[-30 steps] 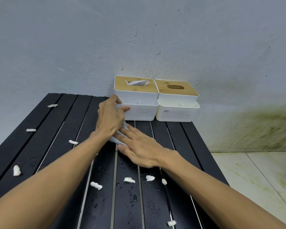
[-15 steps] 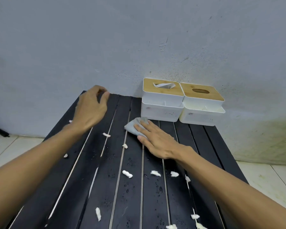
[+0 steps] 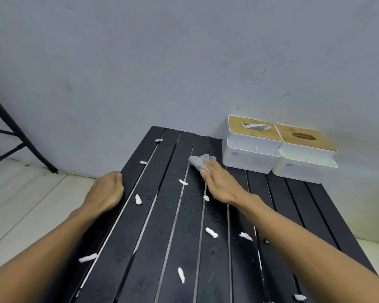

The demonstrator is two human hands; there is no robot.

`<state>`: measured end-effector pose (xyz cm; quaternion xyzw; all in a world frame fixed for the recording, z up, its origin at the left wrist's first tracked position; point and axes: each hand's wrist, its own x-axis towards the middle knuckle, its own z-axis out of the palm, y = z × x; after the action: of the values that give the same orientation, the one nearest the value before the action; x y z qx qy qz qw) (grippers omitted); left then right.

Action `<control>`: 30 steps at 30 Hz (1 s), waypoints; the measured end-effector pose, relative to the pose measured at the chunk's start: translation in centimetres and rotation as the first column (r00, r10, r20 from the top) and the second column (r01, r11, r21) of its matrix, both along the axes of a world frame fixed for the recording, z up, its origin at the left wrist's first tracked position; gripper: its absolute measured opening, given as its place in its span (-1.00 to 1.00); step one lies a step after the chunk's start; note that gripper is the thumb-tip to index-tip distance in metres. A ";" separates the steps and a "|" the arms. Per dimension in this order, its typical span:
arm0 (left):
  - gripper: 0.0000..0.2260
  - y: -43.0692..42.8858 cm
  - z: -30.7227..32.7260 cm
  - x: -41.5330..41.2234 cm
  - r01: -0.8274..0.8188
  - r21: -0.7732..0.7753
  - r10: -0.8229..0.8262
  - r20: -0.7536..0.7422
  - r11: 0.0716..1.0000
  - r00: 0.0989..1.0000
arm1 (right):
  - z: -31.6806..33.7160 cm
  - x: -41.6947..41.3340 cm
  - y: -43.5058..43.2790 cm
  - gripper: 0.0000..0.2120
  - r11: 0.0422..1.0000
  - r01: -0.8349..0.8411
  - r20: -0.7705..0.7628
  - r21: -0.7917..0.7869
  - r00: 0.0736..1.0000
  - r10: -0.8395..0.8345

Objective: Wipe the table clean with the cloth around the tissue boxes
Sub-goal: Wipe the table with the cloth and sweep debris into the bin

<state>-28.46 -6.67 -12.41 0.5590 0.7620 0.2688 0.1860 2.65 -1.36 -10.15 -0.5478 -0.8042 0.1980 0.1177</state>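
A black slatted table (image 3: 153, 248) carries two white tissue boxes with wooden lids at its far right corner: the left box (image 3: 249, 147) has a tissue sticking out, the right box (image 3: 304, 156) shows an empty slot. My right hand (image 3: 221, 184) lies flat, pressing a grey cloth (image 3: 198, 161) onto the slats just left of the boxes. My left hand (image 3: 106, 192) rests with curled fingers over the table's left edge, holding nothing that I can see. Several white paper scraps (image 3: 211, 232) and water drops lie across the slats.
A grey wall stands right behind the table and boxes. Pale floor tiles (image 3: 20, 200) lie to the left, where a dark folding stand leg (image 3: 20, 136) slants down. More floor shows beyond the table's right edge.
My left hand has dropped from above the slats to the table's left edge. My right hand has slid the cloth a little farther away. The view has swung left.
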 end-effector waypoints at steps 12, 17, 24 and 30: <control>-0.72 -0.7 -0.3 0.7 0.049 0.063 -0.046 -0.057 0.997 0.997 | 0.7 0.2 -1.7 -0.48 0.964 -0.264 0.039 0.000 0.964 0.264; -0.71 -1.3 0.3 0.9 0.167 0.100 -0.162 -0.062 0.981 0.985 | -0.2 -2.7 1.1 -0.54 0.980 -0.084 0.053 0.178 0.996 0.076; -0.56 -1.4 0.4 1.1 0.195 0.034 -0.192 -0.067 0.980 0.979 | 0.7 -5.8 4.5 -0.51 0.986 -0.142 0.140 0.082 0.982 0.130; -0.56 -1.2 0.0 1.2 0.178 0.051 -0.176 -0.054 0.983 0.983 | 1.5 -2.5 -0.1 -0.56 0.964 -0.257 -0.066 0.071 0.963 0.262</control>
<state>-27.26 -7.88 -12.44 0.6359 0.7059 0.2585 0.1748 0.16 -1.47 -8.66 -0.4260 -0.8699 0.2069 0.1375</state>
